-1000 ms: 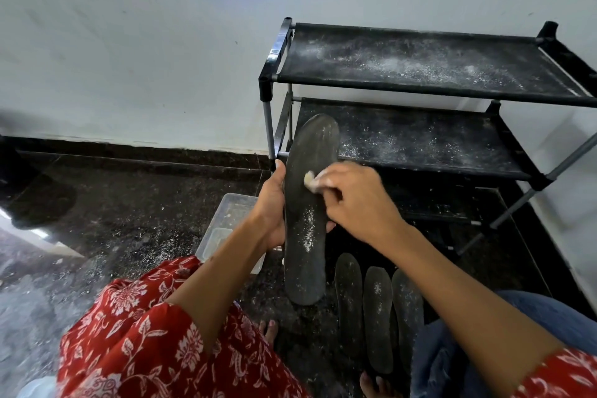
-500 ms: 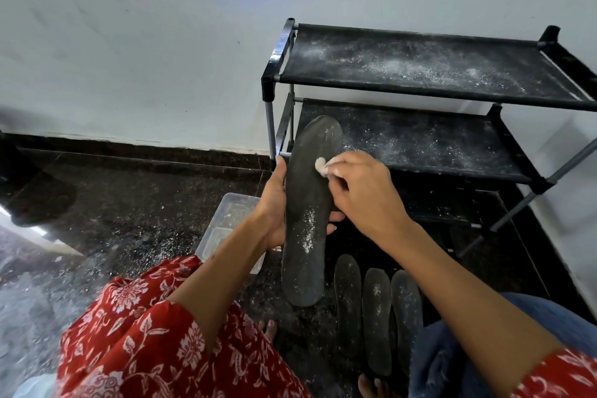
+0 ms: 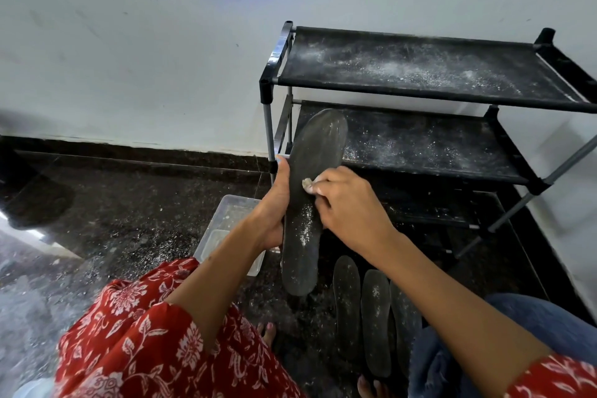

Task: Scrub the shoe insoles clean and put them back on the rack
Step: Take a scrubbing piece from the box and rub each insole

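Left hand gripping dark powder-flecked insole upright, right hand pinching a whitish wad against it, three insoles on floor at 5 o'clock, dusty rack at 1 o'clock, plastic tub at 9 o'clock.

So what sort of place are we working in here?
Most likely a home entryway or corridor corner: a black shoe rack stands against a plain white wall on a dark polished stone floor, with three insoles lying in front.

Dark grey insole upright in my left hand, toe up, white powder mid-length. My right hand presses small pale scrubber on it. Three more insoles flat on floor. Black rack, shelves powder-dusted.
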